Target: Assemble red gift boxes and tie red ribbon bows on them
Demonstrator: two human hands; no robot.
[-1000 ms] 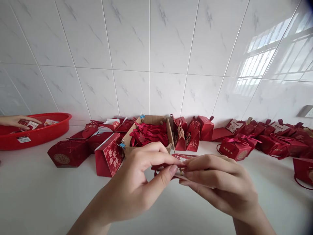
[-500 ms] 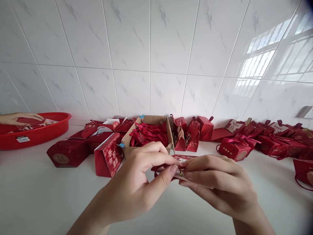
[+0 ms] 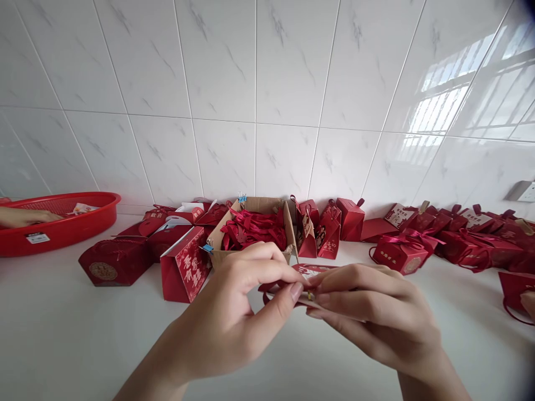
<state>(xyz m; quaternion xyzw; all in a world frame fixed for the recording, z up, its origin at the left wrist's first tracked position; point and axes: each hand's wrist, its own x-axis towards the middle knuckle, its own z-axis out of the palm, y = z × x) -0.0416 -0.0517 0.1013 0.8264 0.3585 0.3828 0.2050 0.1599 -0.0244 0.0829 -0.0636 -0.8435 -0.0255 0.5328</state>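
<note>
My left hand (image 3: 234, 317) and my right hand (image 3: 376, 317) meet above the white counter (image 3: 62, 334), fingertips pinched together on a small flat red paper piece with a ribbon loop (image 3: 311, 271). Most of that piece is hidden behind my fingers. Just beyond my hands stands an open cardboard box (image 3: 253, 225) filled with red ribbons. A red gift bag with gold characters (image 3: 186, 270) stands to the left of my left hand.
Many red gift boxes and bags line the tiled wall, one with a bow (image 3: 400, 252) at the right. A red plastic basket (image 3: 58, 220) sits at far left, another person's hand (image 3: 25, 216) in it. Another person's fingers (image 3: 529, 303) show at the right edge.
My hands have hardly moved. The other person's hand in the red basket has drawn back to the left, away from the small packets it was touching.
</note>
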